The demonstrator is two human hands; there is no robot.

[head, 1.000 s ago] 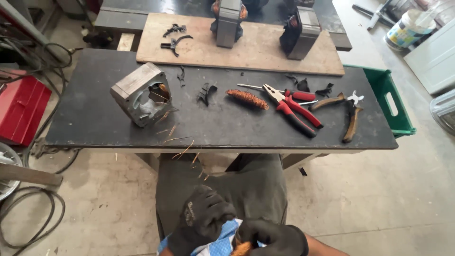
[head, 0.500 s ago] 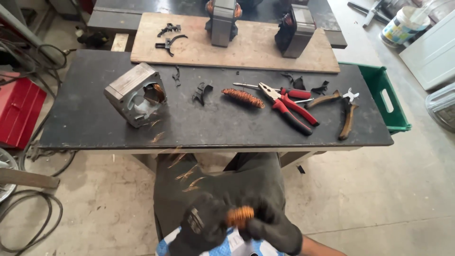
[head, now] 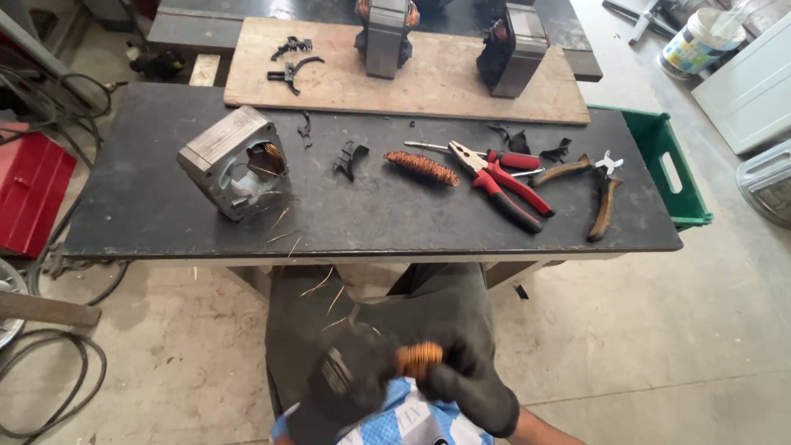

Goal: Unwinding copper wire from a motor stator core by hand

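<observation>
Head view shows both gloved hands low in the frame, above the person's lap and short of the bench (head: 124, 214). The left hand (head: 350, 383) and right hand (head: 461, 387) meet on a small copper coil (head: 420, 358). The fingers of both hands are closed around the coil, one at each end; the left hand is blurred, so its exact grip cannot be told. A blue-and-white cloth (head: 404, 416) lies under the hands.

On the dark bench top:
- A grey stator (head: 235, 161) sits at the left, tilted, with copper winding visible in its bore. Loose wire strands lie just beside it and hang over the front edge.
- A second coil (head: 422, 167) of copper wire lies near the middle.
- Red pliers (head: 503, 177) lie just right of that coil, handles toward the front edge.
- Brown-handled cutters (head: 597, 194) lie at the right end.
- Small black plastic pieces are scattered between these items.

A wooden board (head: 445, 82) lies behind, carrying two more stators. A green crate (head: 671, 165) hangs at the right end of the bench. A red box (head: 29, 194) stands on the floor at the left.
</observation>
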